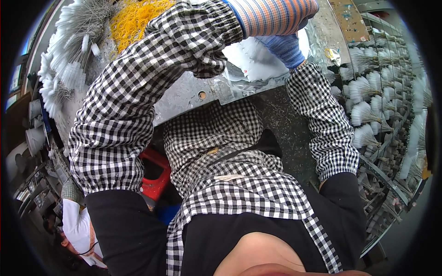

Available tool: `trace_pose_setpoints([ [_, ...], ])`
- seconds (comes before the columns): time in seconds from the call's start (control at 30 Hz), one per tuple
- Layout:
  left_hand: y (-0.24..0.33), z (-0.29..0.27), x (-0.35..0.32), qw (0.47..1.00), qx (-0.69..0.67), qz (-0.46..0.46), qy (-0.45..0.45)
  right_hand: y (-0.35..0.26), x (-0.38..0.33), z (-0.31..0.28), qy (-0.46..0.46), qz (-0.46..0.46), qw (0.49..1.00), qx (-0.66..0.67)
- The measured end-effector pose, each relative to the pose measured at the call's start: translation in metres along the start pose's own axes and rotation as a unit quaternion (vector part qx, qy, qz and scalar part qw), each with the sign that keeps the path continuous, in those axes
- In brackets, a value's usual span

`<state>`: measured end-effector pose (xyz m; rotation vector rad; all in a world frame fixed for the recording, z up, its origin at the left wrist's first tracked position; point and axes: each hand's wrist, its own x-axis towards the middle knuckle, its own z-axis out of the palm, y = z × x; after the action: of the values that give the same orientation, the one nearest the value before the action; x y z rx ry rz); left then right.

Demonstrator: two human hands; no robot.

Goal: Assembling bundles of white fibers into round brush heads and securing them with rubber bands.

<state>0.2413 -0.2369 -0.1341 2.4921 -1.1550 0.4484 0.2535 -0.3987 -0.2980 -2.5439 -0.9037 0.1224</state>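
A puffed white plastic bag (255, 60) with a tiny red mark lay on the grey surface (177, 102), right of its middle and close to the near edge. The right hand (284, 49), gloved in blue, reached in to the bag's right side, its fingers out of sight; whether it gripped the bag could not be told. The left hand (278, 17), gloved in orange and blue stripes, stretched across farther in and partly covered the right one; its fingertips were hidden too, so its spread or grip could not be told. Some clear plastic sheeting (301, 41) showed by the bag. A small white-and-yellow item (332, 56) lay near the right edge, with a brown board (348, 20) toward the far right corner. Past the left forearm, yellow rubber bands (133, 23) were heaped toward the far edge, and white-bristled wire brushes (76, 48) were piled along the left edge. Beyond the right edge stood racks (391, 184) carrying more bunches of brushes (363, 112). Below the near edge was a red stool (161, 184), and farther left a co-worker (76, 221) in white.
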Motion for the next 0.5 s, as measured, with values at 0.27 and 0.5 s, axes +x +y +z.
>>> trace_pose_setpoints([
  [0.27,-0.007,0.009,-0.003,0.998,0.023,0.042,0.036,0.025,0.004,0.032,-0.049,0.032,0.997,-0.049],
  [0.5,-0.009,0.036,0.003,0.994,0.045,0.02,0.1,0.142,0.012,0.1,0.259,-0.144,0.926,-0.233],
])
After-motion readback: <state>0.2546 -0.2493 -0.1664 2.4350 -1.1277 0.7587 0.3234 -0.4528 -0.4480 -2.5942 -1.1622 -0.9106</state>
